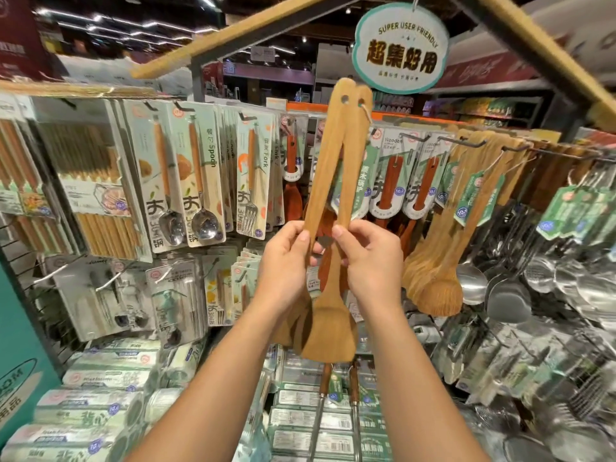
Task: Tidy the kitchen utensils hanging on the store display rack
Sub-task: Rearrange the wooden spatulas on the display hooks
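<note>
Head view: two light wooden spatulas [328,201] held upright, centre frame, in front of the display rack [500,143]. Left hand [286,261] with grip pinching the left handle between thumb and curled fingers, low on the shaft; right hand [370,261] with grip pinching the right handle at the same height, thumb on the front. Handles touching at the top, holes side by side, splayed apart lower down where the hands hold them; a green paper tag [346,195] hanging behind the right handle on a string. Broad blade [328,331] pointing down below the hands, well under the grip; a second blade partly hidden behind the left wrist. Just right of the held pair, carded reddish wooden utensils [390,181] on hooks, then a bunch of pale wooden spatulas [440,235] with green tags, then steel ladles [506,288] further right. Left of the pair, carded spoons [186,181] and a carded fork [253,181], chopstick packs [96,201] beyond. Round hanging sign [401,48] above, lettered "SUPER USER FRIENDLY".
</note>
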